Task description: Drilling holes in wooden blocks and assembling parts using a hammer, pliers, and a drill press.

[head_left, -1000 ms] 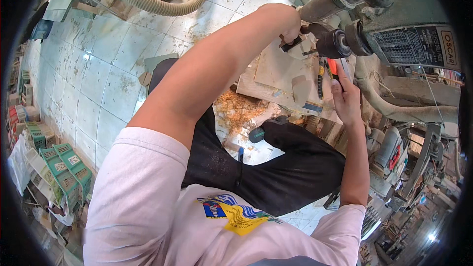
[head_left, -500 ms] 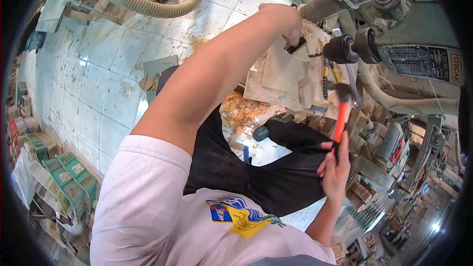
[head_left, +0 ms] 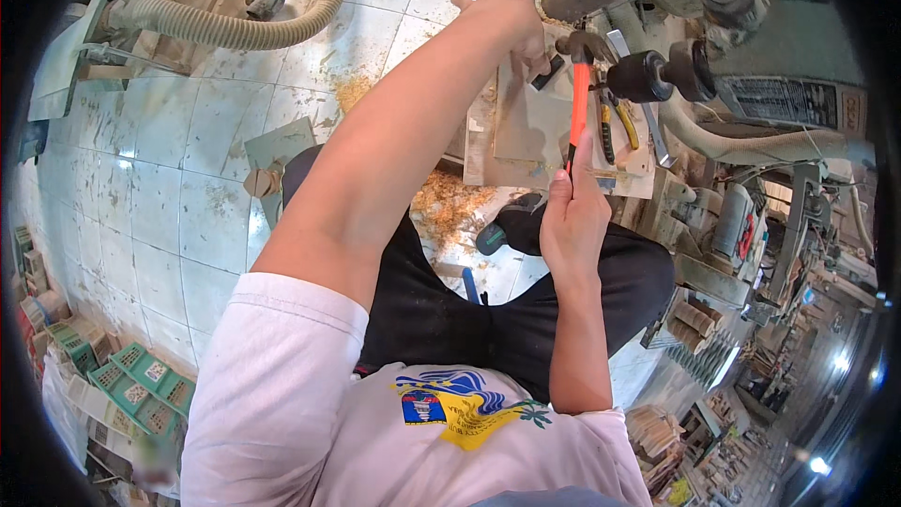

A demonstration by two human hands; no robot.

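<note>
In my right hand [head_left: 574, 211] is a claw hammer [head_left: 579, 99] with an orange and black handle, my fingers closed around its lower end. Its dark head is raised over the worktable, close to the black chuck [head_left: 638, 77] of a drilling machine. My left hand [head_left: 507, 23] reaches across to the table's far left side. Its fingertips are at a small black block [head_left: 546, 73] and look closed on its end, though the wrist partly hides the grip. Under the block lies a pale flat board [head_left: 526, 127].
Yellow-and-black handled pliers [head_left: 621, 122] and a long metal wrench [head_left: 657, 131] lie right of the hammer. A ribbed hose [head_left: 235, 33] curves across the far left floor. Wood shavings [head_left: 446, 207] cover tiles below the table. Green crates [head_left: 141, 385] stand at the lower left.
My right hand has swung the hammer up and left, from beside my knee to over the worktable near the black block. My left hand remains at the block. The view has shifted slightly.
</note>
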